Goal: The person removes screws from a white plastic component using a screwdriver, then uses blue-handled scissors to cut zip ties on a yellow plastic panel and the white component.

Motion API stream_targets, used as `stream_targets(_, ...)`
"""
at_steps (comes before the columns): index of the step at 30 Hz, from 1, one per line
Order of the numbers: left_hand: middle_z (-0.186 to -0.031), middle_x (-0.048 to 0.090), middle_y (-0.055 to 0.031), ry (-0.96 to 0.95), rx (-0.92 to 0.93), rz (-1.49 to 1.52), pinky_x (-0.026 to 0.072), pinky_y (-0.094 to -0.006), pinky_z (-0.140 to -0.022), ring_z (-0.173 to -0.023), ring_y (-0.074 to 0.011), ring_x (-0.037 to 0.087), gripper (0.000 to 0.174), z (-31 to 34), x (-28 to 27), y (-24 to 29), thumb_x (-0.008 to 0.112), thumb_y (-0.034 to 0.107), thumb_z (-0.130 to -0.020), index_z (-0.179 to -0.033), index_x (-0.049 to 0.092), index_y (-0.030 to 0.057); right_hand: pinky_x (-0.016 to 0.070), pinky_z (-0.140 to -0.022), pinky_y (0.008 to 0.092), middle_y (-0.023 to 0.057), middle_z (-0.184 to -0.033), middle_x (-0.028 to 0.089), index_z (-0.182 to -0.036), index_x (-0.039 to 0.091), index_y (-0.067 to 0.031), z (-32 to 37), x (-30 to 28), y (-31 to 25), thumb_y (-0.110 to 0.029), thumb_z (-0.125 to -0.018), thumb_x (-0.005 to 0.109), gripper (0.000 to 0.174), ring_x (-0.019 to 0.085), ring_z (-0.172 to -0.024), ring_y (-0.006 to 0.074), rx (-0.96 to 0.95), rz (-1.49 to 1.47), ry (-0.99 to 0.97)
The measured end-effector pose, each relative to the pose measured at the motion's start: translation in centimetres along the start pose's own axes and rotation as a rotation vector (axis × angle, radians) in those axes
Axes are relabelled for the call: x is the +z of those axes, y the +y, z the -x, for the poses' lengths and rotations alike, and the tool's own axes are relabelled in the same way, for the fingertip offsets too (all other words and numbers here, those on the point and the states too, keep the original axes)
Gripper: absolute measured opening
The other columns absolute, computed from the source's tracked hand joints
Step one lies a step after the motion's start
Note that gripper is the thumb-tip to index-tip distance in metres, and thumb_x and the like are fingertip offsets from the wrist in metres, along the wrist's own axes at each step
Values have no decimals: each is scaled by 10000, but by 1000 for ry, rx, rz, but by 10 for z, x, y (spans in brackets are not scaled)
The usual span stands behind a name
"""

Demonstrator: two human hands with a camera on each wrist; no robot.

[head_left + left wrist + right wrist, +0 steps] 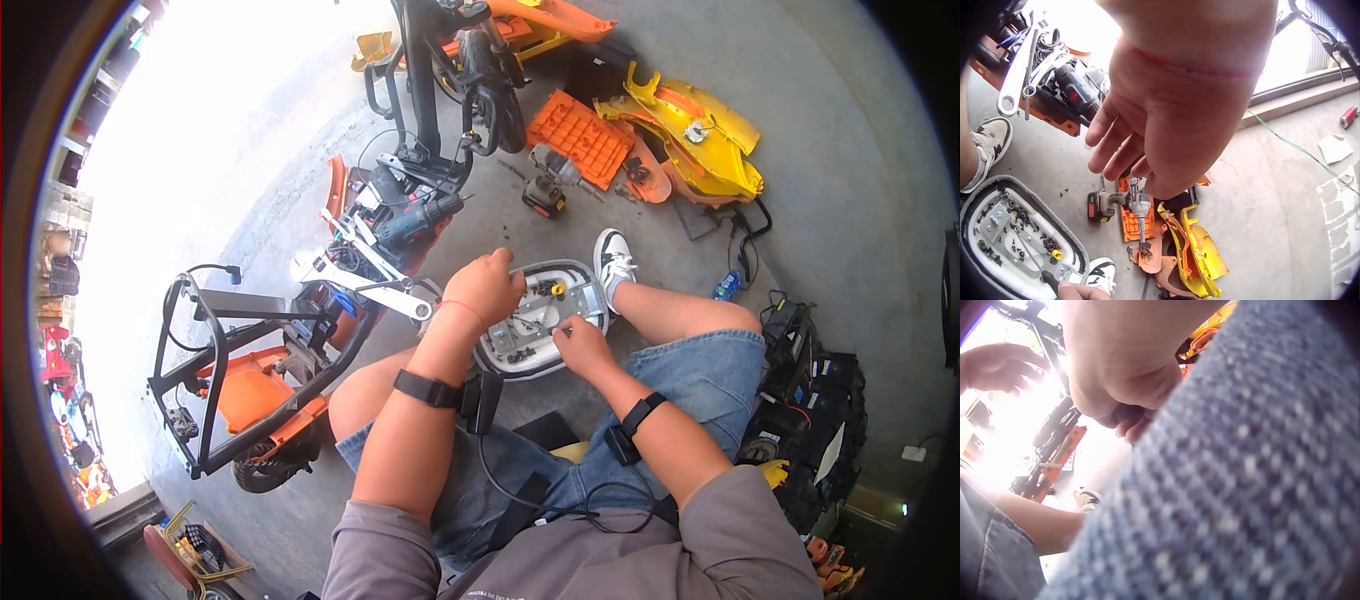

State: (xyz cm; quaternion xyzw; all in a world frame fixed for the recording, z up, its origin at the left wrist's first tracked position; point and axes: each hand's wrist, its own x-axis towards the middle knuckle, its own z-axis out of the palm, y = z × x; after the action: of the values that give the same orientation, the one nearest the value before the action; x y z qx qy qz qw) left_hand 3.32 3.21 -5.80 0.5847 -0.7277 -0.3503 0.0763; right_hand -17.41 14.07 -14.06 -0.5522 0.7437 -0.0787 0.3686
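My left hand [485,288] is raised above the far left side of a white, grey-edged oval tray [530,376]. Its fingers hang loosely bent around nothing in the left wrist view [1172,131]. The right hand [583,348] is over the tray's right side and grips the dark handle [1051,281] of a thin-shafted tool, whose shaft [1027,251] reaches across the tray. Whether its tip touches anything, I cannot tell. Small dark screws, metal plates [995,217], a spring and a yellow piece [1057,255] lie in the tray. Denim partly hides the right hand [1129,387] in the right wrist view.
Left of the tray stands a black vehicle frame [210,370] with wrenches [370,285] and a drill [420,218] on it. Beyond lie an orange panel [585,140], a power tool [545,195] and yellow body parts [700,150]. Black parts [815,400] are stacked at right.
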Motion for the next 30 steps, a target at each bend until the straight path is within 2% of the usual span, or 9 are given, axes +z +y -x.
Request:
stream_targets(5,-964,726,-193,-18,-3,-2,524,-430,-904,-978,-365,684,395,-1,-1,2,582,281,-920,-1187,617,-8,512,-885,451,256,-1008,699,-1045,658,-2,3,-9,-13,-293,-914,621,321,658,-1011,425,-13,-133,11)
stream_targets(14,-984,721,-205,-38,-34,-12,515,-439,-920,-1004,-370,674,405,-3,3,4,570,290,-913,-1187,618,-5,512,-863,464,241,-1000,699,-1052,659,-10,-5,-1,9,-290,-910,623,316,657,-987,419,62,5,10)
stream_targets(19,-990,717,-214,-56,-37,-29,512,-443,-925,-1014,-376,669,406,-4,2,5,561,290,-915,-1188,618,-5,514,-873,456,244,-997,704,-1034,667,-9,-9,-3,2,-286,-914,607,307,663,-988,418,2,-126,136)
stream_targets(23,-1005,713,-221,-59,-32,-9,509,-445,-928,-1019,-381,666,404,-5,4,4,555,289,-917,-1188,618,-4,515,-875,456,246,-994,705,-1026,670,-5,-6,-14,-4,-278,-913,601,303,664,-989,421,18,-106,120)
stream_targets(25,-1011,713,-220,-53,-30,-12,509,-445,-928,-1021,-381,665,403,-4,3,6,554,288,-917,-1190,618,-2,515,-874,459,248,-992,704,-1027,671,-5,-8,-11,4,-270,-911,600,299,663,-990,424,70,-21,46)
stream_targets(30,-1016,708,-225,-84,-56,-15,506,-444,-932,-1024,-383,662,395,-4,2,8,555,289,-917,-1189,619,9,512,-866,451,244,-985,704,-989,683,-12,-13,-1,13,-293,-897,629,301,666,-977,410,65,-27,48)
